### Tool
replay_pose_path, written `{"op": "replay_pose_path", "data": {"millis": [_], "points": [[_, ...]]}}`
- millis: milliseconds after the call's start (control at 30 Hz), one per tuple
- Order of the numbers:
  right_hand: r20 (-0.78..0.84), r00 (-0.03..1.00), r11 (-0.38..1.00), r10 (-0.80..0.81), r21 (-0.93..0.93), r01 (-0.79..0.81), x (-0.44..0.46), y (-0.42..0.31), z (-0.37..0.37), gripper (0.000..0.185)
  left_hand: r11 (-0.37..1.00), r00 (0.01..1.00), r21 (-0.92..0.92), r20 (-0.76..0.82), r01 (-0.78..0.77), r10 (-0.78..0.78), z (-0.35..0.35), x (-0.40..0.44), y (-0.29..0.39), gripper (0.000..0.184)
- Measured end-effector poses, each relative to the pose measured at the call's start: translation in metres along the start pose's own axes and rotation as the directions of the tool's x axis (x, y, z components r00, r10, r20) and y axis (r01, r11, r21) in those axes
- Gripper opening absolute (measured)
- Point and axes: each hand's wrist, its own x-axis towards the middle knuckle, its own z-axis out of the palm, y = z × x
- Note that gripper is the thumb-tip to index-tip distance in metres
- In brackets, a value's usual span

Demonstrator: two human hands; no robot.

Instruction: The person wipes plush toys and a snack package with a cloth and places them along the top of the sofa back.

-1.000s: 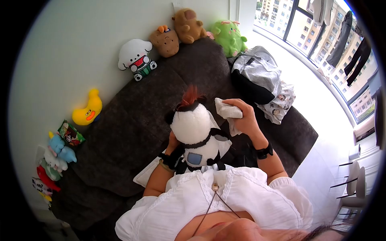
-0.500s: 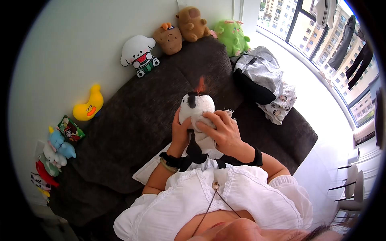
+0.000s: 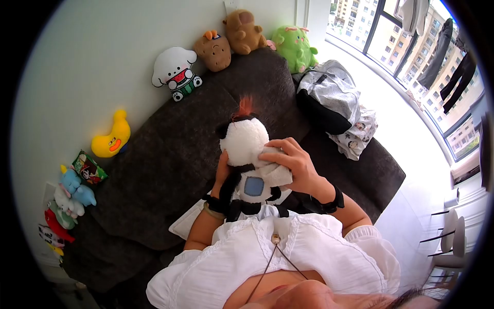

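White blouse (image 3: 319,242) nearest the camera, with a small pendant (image 3: 276,238) hanging over it. Just beyond, the plush (image 3: 244,141) is held up before the chest: white head, black limbs, red tuft, blue patch (image 3: 254,186) on the body. Left hand (image 3: 222,172) is partly closed around the side of the plush's head; its fingertips are hidden. Right hand (image 3: 301,167) is half curled, pinching a white cloth (image 3: 278,175) against the other side of the head and upper body. Each wrist carries a black band.

A pale flat item (image 3: 182,221) lies partly under the left forearm, type not determinable. Dark sofa (image 3: 154,170) extends beyond. On its right part: a grey and black bag (image 3: 332,90), touching printed fabric (image 3: 360,134).

Along the far edge, by the wall: yellow toy (image 3: 112,138), white dog toy (image 3: 176,72), two brown toys (image 3: 245,32) and green toy (image 3: 295,49). Farthest, garments (image 3: 437,54) hang before a window (image 3: 391,41).
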Motion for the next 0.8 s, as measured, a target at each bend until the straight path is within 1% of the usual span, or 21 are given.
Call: {"op": "replay_pose_path", "data": {"millis": [33,100,133,167,200,233,300,333,433,467,500,567,633,667,767,800], "points": [[0.152,0.988,0.999,-0.027,-0.037,0.033,-0.002,-0.001,-0.003,0.064,0.999,0.999,-0.033,0.035,0.013,-0.012,-0.006,0.002,0.0,0.074],[0.297,0.955,0.998,0.004,0.052,-0.021,-0.006,0.005,-0.007,0.064,0.994,0.994,-0.096,0.104,0.046,-0.036,-0.022,0.006,-0.002,0.072],[0.247,0.969,0.989,-0.005,0.142,-0.031,-0.003,0.008,-0.012,0.064,0.987,0.996,-0.156,0.084,0.044,-0.031,-0.017,0.005,0.0,0.067],[0.195,0.981,0.972,-0.008,0.232,-0.038,0.001,0.01,-0.016,0.065,0.979,0.999,-0.202,0.026,0.024,-0.019,-0.009,-0.001,-0.001,0.062],[0.092,0.995,0.966,0.045,0.251,-0.067,0.004,0.008,-0.022,0.066,0.98,0.999,-0.197,0.035,0.033,-0.026,-0.006,-0.003,0.001,0.063],[-0.027,0.995,0.961,0.093,0.264,-0.082,0.008,0.006,-0.024,0.063,0.983,0.999,-0.179,0.043,0.037,-0.03,-0.003,-0.005,0.003,0.063],[-0.14,0.973,0.948,0.184,0.287,-0.138,0.016,0.009,-0.021,0.061,0.988,0.998,-0.147,0.059,0.04,-0.032,-0.001,-0.006,0.005,0.064],[-0.15,0.968,0.942,0.2,0.301,-0.148,0.018,0.014,-0.017,0.058,0.99,0.997,-0.132,0.065,0.041,-0.033,-0.002,-0.007,0.005,0.065],[0.105,0.953,0.858,0.285,0.415,-0.302,0.009,0.019,-0.012,0.059,0.993,0.996,-0.112,0.086,0.048,-0.038,-0.006,-0.008,0.007,0.066],[0.194,0.962,0.931,0.191,0.274,-0.24,0.008,0.021,-0.02,0.057,0.993,0.995,-0.111,0.092,0.048,-0.037,-0.007,-0.009,0.008,0.067],[0.367,0.918,0.973,0.149,0.113,-0.203,0.004,0.025,-0.028,0.054,0.993,0.994,-0.11,0.098,0.047,-0.036,-0.009,-0.009,0.009,0.067],[0.475,0.85,0.973,0.229,-0.11,-0.202,-0.002,0.022,-0.039,0.052,0.993,0.994,-0.105,0.104,0.049,-0.038,-0.011,-0.01,0.012,0.068],[0.244,0.944,0.97,0.222,-0.157,-0.187,0.001,0.013,-0.046,0.055,0.996,0.994,-0.084,0.11,0.035,-0.026,-0.012,-0.008,0.014,0.069],[0.126,0.969,0.965,0.212,-0.183,-0.188,0.001,0.008,-0.047,0.057,0.998,0.993,-0.064,0.115,0.023,-0.015,-0.011,-0.006,0.014,0.07],[0.041,0.987,0.988,0.153,-0.045,-0.151,0.008,-0.006,-0.039,0.065,1.0,0.992,-0.005,0.124,-0.014,0.015,-0.005,-0.001,0.012,0.072],[0.074,0.993,0.995,0.092,-0.041,-0.089,0.007,-0.006,-0.031,0.071,0.999,0.991,0.016,0.129,-0.028,0.025,-0.004,0.001,0.011,0.072]]}}
